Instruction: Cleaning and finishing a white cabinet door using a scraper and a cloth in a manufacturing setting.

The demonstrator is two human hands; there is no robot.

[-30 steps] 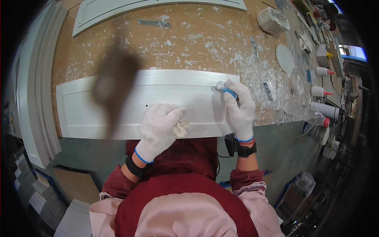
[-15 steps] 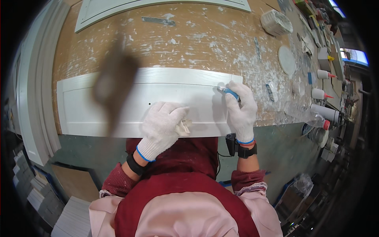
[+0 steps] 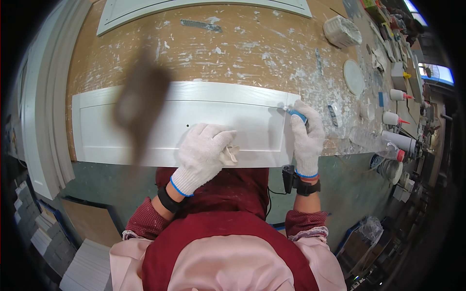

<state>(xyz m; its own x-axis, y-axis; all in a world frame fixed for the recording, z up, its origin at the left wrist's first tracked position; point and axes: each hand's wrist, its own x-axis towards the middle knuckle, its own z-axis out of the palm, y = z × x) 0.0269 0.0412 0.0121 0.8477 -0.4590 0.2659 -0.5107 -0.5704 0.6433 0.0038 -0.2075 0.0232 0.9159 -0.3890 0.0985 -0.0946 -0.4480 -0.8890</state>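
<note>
A white panel (image 3: 136,140) with a raised frame lies across the near edge of the bench. My left hand (image 3: 205,148), in a white knit glove, rests on its near side, fingers closed around a crumpled cream cloth (image 3: 229,155). At the panel's right end is my gloved right hand (image 3: 308,136). It grips a small blue tool (image 3: 297,115) with a pale tip, which is at the frame's groove near the far right corner. Part of the tool is hidden by the fingers, and its exact kind is unclear.
The brown bench (image 3: 242,56) is spotted with white residue. Another white panel (image 3: 208,4) lies at the far side. A plastic tub (image 3: 342,31), round lid (image 3: 353,77), glue bottles (image 3: 392,118) and a clear bottle (image 3: 369,139) stand right. A dark blur (image 3: 143,94) covers part of the left.
My right hand and the blue tool have moved a little to the right along the groove, toward the panel's corner. My left hand stays on the panel with the cloth.
</note>
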